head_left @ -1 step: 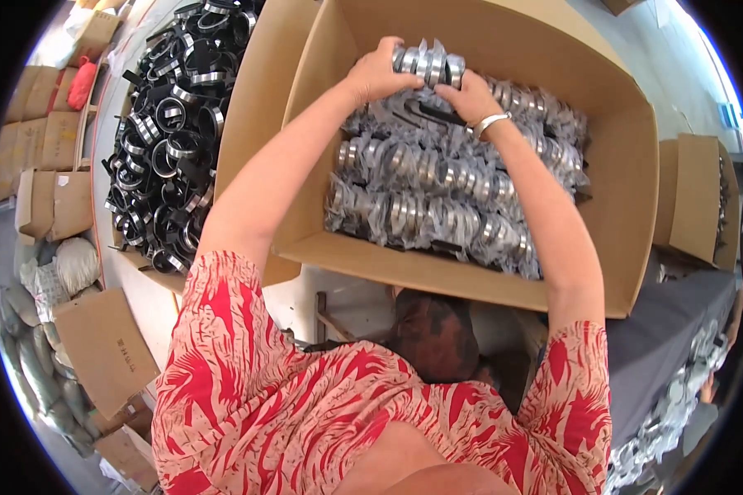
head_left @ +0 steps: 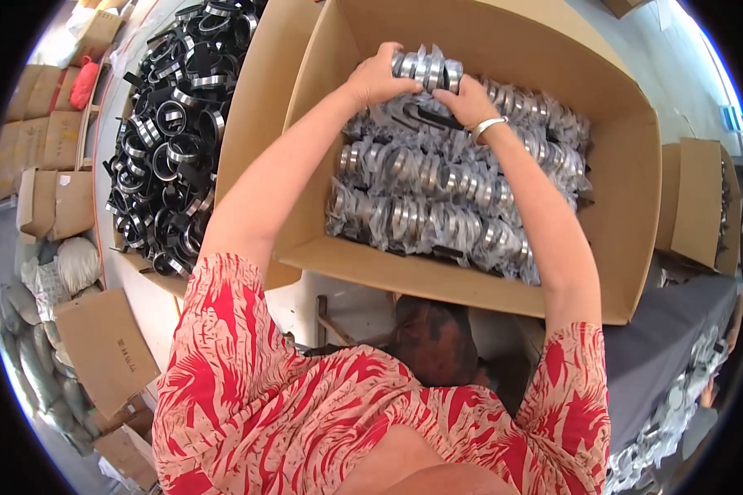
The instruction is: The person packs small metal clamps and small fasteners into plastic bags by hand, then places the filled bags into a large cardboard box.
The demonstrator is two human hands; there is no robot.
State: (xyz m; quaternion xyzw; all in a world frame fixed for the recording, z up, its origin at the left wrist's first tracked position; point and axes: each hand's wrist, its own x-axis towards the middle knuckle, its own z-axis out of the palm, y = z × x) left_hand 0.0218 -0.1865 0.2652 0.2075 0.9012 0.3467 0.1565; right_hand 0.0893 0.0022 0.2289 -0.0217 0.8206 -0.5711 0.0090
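Observation:
Between my two hands is a short row of silver metal rings (head_left: 428, 68) with thin clear plastic among them, held over the far part of a large open cardboard box (head_left: 470, 293). My left hand (head_left: 378, 78) grips the row's left end, thumb toward me. My right hand (head_left: 469, 101), with a silver bangle on its wrist, closes on the right end. Beneath them, several rows of plastic-wrapped metal rings (head_left: 425, 169) fill the box floor. A black curved strip (head_left: 437, 117) shows just below the held row. Some fingertips are hidden behind the rings.
On the left, another box holds a heap of loose black-and-silver rings (head_left: 173, 148). A smaller open carton (head_left: 692, 206) stands at the right, near a dark-covered table (head_left: 677, 330) bearing more wrapped pieces. Cartons (head_left: 107, 351) and filled sacks (head_left: 37, 363) line the far left.
Very little differs. Both hands and the held row of rings have shifted slightly toward me and to the left.

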